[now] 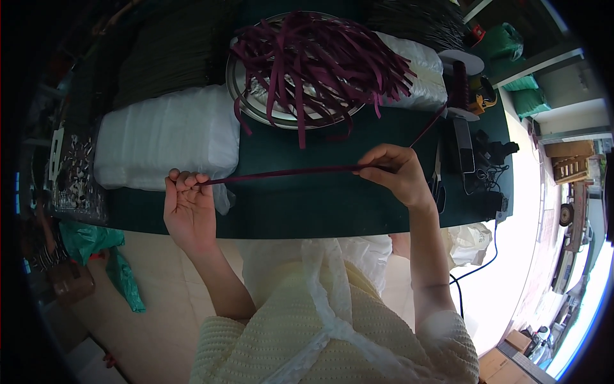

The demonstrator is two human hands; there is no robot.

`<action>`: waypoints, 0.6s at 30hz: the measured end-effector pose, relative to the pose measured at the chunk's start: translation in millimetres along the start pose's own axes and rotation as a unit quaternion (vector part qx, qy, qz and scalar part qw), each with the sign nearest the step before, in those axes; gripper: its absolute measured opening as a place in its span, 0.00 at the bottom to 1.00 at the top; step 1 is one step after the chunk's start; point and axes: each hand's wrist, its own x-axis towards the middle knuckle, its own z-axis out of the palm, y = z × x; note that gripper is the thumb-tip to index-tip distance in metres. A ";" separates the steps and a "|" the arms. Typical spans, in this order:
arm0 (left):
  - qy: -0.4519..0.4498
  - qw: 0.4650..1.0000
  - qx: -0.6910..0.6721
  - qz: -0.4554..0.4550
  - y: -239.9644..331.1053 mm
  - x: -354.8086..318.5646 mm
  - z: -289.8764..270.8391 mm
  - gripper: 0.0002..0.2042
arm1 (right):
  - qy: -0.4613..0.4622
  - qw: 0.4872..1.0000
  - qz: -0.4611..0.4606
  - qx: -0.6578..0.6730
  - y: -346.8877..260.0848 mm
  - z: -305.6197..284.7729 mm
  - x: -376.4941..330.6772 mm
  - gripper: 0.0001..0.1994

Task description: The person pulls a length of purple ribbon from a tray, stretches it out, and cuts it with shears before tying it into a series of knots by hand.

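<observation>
A narrow dark-purple ribbon (281,173) stretches nearly level between my two hands, above the dark green table. My left hand (190,208) is palm up, its fingertips pinching the ribbon's left end. With thumb and fingers closed, my right hand (395,173) grips the ribbon farther right. Beyond that hand the ribbon runs up to a spool (459,86) wound with the same purple ribbon, with pale round flanges. On the far side of the table, a heap of cut purple ribbon strips (307,61) lies on a round metal tray (240,105), some strips hanging over its rim.
Stacked white plastic-wrapped packs (166,137) sit left of the tray, another wrapped pack (416,70) right of it. Scissors (437,176) lie near the right edge beside a black cabled device (489,160). A clear bag of small parts (77,173) rests at the far left.
</observation>
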 end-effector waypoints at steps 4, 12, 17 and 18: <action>-0.002 1.000 0.002 0.000 0.5 0.2 0.6 0.10 | -0.012 1.000 0.011 -0.009 -1.2 -2.2 0.3 0.08; -0.015 1.000 0.002 0.005 1.1 -1.2 5.1 0.10 | -0.030 0.992 0.013 -0.120 -0.5 0.7 2.2 0.08; -0.023 1.000 0.006 -0.001 2.4 -0.6 4.1 0.10 | -0.029 0.997 -0.009 -0.068 0.6 1.0 2.8 0.08; -0.023 1.000 0.006 -0.002 2.3 -0.7 3.6 0.10 | -0.028 0.997 -0.009 -0.068 1.4 -0.4 3.0 0.08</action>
